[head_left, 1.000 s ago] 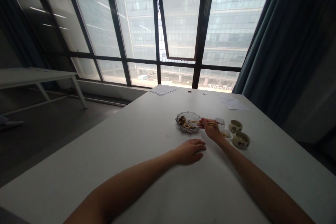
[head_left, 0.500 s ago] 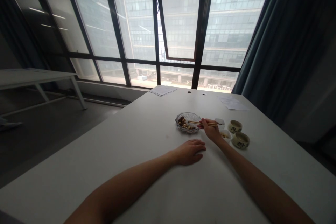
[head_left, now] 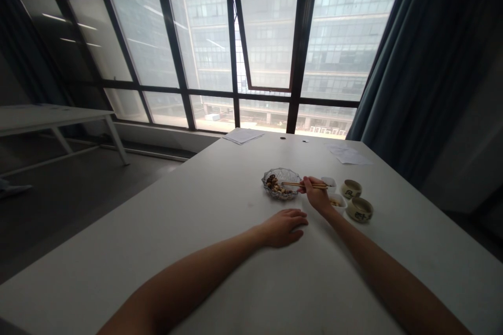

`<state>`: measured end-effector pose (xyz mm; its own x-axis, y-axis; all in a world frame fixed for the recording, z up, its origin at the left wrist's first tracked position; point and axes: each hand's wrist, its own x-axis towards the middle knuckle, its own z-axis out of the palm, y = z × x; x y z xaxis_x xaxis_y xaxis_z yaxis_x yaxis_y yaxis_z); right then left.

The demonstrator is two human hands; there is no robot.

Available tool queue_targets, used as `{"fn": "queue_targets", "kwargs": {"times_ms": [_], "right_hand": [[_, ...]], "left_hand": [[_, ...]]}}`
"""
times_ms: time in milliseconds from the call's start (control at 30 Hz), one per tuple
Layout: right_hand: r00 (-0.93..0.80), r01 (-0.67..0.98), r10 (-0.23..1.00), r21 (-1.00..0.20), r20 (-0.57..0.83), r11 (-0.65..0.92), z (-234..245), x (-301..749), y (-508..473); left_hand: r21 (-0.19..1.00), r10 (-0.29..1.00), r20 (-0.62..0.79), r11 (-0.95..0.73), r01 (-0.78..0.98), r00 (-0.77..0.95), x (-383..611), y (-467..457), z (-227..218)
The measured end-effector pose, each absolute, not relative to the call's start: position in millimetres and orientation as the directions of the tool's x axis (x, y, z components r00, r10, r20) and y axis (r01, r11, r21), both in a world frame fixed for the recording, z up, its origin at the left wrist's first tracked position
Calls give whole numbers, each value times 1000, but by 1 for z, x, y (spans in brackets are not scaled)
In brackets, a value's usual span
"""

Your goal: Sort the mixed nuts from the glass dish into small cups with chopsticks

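My right hand (head_left: 315, 194) is closed around a pair of chopsticks (head_left: 293, 184), whose tips reach over a clear faceted glass bowl (head_left: 291, 172). Mixed brown and pale nuts or dried pieces (head_left: 275, 185) lie mostly in the bowl's left half; whether the tips pinch one is too small to tell. My left hand (head_left: 285, 227) rests flat on the white table in front of the bowl, fingers loosely spread, holding nothing. Beside my right hand stand two small white dishes, the nearer dish (head_left: 342, 207) with pale pieces in it and the farther dish (head_left: 329, 181) partly hidden by the hand.
Two beige cups with dark characters, a far cup (head_left: 351, 189) and a near cup (head_left: 360, 210), stand right of the dishes. Papers (head_left: 243, 136) lie at the table's far left corner, and more sheets (head_left: 349, 154) at the far right. Another white table (head_left: 55, 115) stands left.
The chopsticks and my right hand have shifted only very slightly over the glass bowl. My left hand stays where it was.
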<state>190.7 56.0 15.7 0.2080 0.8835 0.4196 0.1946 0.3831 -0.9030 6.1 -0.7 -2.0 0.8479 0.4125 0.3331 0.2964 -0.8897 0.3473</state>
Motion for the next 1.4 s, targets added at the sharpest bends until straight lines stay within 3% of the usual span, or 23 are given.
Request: {"fn": "queue_targets", "kwargs": {"times_ms": [367, 700, 1400], "right_hand": [[247, 275, 845, -870, 474, 408, 19, 191, 52], [239, -36, 928, -953, 285, 302, 27, 209, 58], [229, 13, 925, -951, 302, 308, 18, 206, 56]], "left_hand": [[347, 409, 334, -891, 293, 849, 7, 2, -5], [350, 413, 331, -889, 296, 848, 7, 1, -4], [348, 408, 328, -891, 293, 852, 8, 1, -5]]}}
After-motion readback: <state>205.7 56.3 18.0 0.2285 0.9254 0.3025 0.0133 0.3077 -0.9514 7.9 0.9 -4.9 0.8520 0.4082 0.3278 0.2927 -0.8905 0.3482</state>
